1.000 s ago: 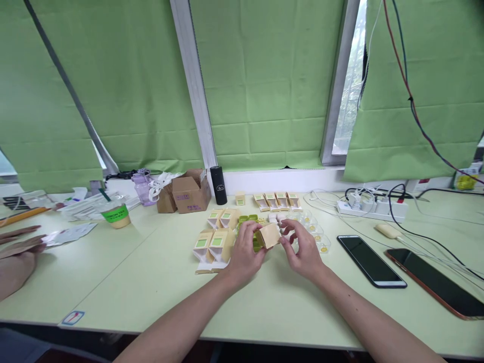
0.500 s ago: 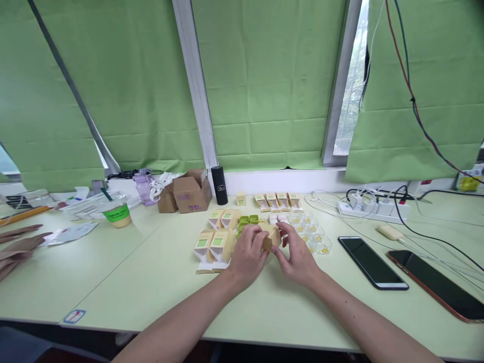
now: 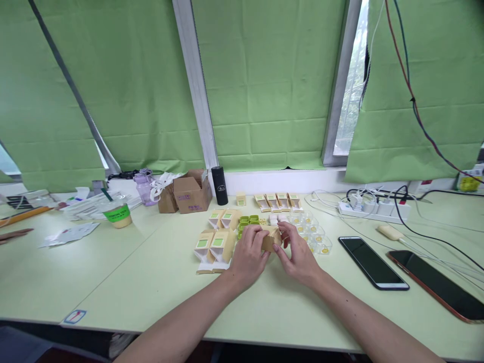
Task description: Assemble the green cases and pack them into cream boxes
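Between my two hands is a small tan cardboard box (image 3: 270, 242). My left hand (image 3: 249, 253) wraps its fingers over the box's left side. At the right end, my right hand (image 3: 297, 256) grips the box with thumb and fingers. Several open cardboard boxes (image 3: 223, 241) with green labels lie to the left of my hands. Just behind my hands are green plastic containers (image 3: 249, 220), partly hidden, and small white pieces (image 3: 278, 218). Clear plastic cups (image 3: 316, 235) with yellow centres stand in rows to the right.
More small boxes (image 3: 278, 201) stand in a row at the back, near a black cylinder (image 3: 219, 185) and a brown carton (image 3: 192, 191). Two phones (image 3: 373, 262) and a power strip (image 3: 372, 209) with cables lie right. A drink cup (image 3: 118, 214) and another person's hand (image 3: 15, 235) are left.
My hands have barely shifted; the small box between them has turned slightly, showing more of its front side. At the far left, the other person's hands have drawn back toward the edge.
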`<state>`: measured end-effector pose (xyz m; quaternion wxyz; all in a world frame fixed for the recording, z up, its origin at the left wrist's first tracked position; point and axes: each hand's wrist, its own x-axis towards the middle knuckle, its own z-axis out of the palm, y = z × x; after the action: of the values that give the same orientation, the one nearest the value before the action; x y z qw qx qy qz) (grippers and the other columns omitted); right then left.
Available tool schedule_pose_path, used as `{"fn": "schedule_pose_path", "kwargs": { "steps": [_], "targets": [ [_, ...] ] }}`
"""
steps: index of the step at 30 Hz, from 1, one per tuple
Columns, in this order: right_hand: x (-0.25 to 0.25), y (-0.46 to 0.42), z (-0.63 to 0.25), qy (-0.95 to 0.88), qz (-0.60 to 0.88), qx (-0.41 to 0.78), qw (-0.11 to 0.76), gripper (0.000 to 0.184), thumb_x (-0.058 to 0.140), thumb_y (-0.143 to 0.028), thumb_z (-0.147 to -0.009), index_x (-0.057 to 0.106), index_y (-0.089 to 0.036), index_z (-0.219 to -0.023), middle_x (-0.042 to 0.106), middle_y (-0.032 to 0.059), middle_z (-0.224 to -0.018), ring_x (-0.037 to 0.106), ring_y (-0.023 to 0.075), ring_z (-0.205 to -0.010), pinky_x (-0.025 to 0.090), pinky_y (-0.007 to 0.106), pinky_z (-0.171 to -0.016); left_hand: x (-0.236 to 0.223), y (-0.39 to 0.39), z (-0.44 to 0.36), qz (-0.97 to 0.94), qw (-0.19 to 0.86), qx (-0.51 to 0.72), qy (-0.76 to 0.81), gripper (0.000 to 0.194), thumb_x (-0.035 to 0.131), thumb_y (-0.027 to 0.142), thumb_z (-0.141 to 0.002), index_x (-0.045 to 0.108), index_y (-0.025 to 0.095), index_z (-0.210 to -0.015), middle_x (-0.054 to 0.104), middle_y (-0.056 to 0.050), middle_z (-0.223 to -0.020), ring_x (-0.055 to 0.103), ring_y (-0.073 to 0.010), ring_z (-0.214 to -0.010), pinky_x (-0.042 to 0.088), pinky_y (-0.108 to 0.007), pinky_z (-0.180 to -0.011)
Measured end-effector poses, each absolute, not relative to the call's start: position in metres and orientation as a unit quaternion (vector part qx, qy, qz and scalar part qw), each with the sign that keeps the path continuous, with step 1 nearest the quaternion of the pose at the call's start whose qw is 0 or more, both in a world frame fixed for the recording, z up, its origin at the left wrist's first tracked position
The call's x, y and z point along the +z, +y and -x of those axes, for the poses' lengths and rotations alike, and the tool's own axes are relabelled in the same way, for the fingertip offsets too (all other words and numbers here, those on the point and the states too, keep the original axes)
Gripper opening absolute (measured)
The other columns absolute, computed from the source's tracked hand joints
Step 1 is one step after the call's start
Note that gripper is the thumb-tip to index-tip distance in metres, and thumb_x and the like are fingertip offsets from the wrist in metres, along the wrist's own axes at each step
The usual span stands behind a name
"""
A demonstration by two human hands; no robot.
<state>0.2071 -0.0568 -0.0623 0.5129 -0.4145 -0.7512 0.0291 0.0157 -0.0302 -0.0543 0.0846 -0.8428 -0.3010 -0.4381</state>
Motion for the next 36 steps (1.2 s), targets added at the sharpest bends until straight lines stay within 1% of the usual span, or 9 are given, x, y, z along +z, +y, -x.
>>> {"fn": "schedule_pose_path", "kwargs": {
  "steps": [7,13,15,17,21,25,28,32,36],
  "targets": [
    [-0.054,-0.062,-0.21,-0.743,0.406,0.091,0.523,0.04,0.044,-0.038,-0.107,0.039,-0.024,-0.144,0.068,0.0131,-0.123,0.07,0.0229,-0.086,0.057,0.04,-0.078,-0.054,-0.03,-0.014,0.833,0.007,-0.439,-0.336,0.061,0.06,0.001,-0.079,0.048,0.025,-0.134,0.052,-0.013,-0.132,0.054,-0.0317,-0.126,0.056,-0.052,-0.1],
    [-0.052,-0.059,-0.216,-0.709,0.404,0.172,0.551,0.038,0.036,-0.044,-0.109,0.04,-0.025,-0.142,0.063,-0.0008,-0.077,0.061,0.0206,-0.066,0.053,0.036,-0.066,-0.055,-0.027,-0.013,0.826,-0.049,-0.45,-0.336,0.063,0.058,0.002,-0.084,0.044,0.027,-0.14,0.056,-0.012,-0.138,0.053,-0.0303,-0.135,0.05,-0.054,-0.11],
    [-0.052,-0.057,-0.217,-0.696,0.39,0.194,0.57,0.036,0.037,-0.045,-0.109,0.041,-0.026,-0.14,0.066,0.0007,-0.082,0.064,0.0211,-0.071,0.055,0.036,-0.066,-0.055,-0.026,-0.013,0.824,-0.055,-0.458,-0.329,0.061,0.058,0.003,-0.087,0.043,0.027,-0.14,0.058,-0.011,-0.137,0.054,-0.0291,-0.134,0.049,-0.053,-0.111],
    [-0.052,-0.054,-0.218,-0.681,0.384,0.196,0.592,0.034,0.04,-0.044,-0.109,0.043,-0.027,-0.138,0.07,0.0055,-0.099,0.068,0.0226,-0.084,0.058,0.037,-0.071,-0.054,-0.026,-0.013,0.823,-0.059,-0.464,-0.323,0.053,0.058,0.005,-0.089,0.046,0.027,-0.136,0.058,-0.011,-0.136,0.055,-0.0281,-0.132,0.049,-0.051,-0.11],
    [-0.048,-0.05,-0.221,-0.672,0.391,0.084,0.623,0.03,0.045,-0.035,-0.107,0.051,-0.027,-0.135,0.064,0.0131,-0.134,0.064,0.0274,-0.118,0.061,0.043,-0.087,-0.052,-0.028,-0.013,0.819,-0.068,-0.466,-0.328,0.035,0.058,0.007,-0.092,0.052,0.026,-0.12,0.057,-0.011,-0.135,0.057,-0.0281,-0.129,0.051,-0.049,-0.105],
    [-0.044,-0.047,-0.228,-0.702,0.359,-0.082,0.609,0.032,0.048,-0.018,-0.101,0.061,-0.027,-0.128,0.061,0.0148,-0.138,0.057,0.0328,-0.131,0.056,0.058,-0.1,-0.051,-0.028,-0.013,0.818,-0.074,-0.461,-0.336,0.038,0.058,0.006,-0.092,0.054,0.026,-0.124,0.056,-0.01,-0.136,0.056,-0.028,-0.129,0.052,-0.049,-0.105],
    [-0.045,-0.045,-0.231,-0.733,0.315,-0.132,0.588,0.037,0.046,-0.009,-0.096,0.068,-0.029,-0.118,0.067,0.0128,-0.129,0.063,0.0328,-0.124,0.055,0.062,-0.099,-0.051,-0.029,-0.013,0.822,-0.075,-0.457,-0.333,0.048,0.057,0.007,-0.093,0.053,0.028,-0.135,0.056,-0.011,-0.139,0.054,-0.0282,-0.133,0.05,-0.051,-0.11],
    [-0.049,-0.043,-0.231,-0.764,0.264,-0.137,0.573,0.044,0.041,-0.003,-0.093,0.068,-0.028,-0.117,0.073,0.0101,-0.105,0.07,0.0282,-0.102,0.06,0.055,-0.087,-0.052,-0.029,-0.013,0.82,-0.086,-0.449,-0.344,0.061,0.058,0.007,-0.093,0.047,0.031,-0.148,0.054,-0.01,-0.143,0.052,-0.0282,-0.137,0.048,-0.051,-0.114],
    [-0.05,-0.043,-0.231,-0.767,0.264,-0.166,0.562,0.043,0.041,-0.001,-0.093,0.066,-0.026,-0.118,0.073,0.0116,-0.104,0.069,0.0276,-0.1,0.06,0.05,-0.083,-0.052,-0.03,-0.013,0.812,-0.104,-0.446,-0.361,0.067,0.059,0.007,-0.092,0.044,0.032,-0.152,0.053,-0.01,-0.146,0.052,-0.0275,-0.139,0.048,-0.049,-0.115]
  ]
}}
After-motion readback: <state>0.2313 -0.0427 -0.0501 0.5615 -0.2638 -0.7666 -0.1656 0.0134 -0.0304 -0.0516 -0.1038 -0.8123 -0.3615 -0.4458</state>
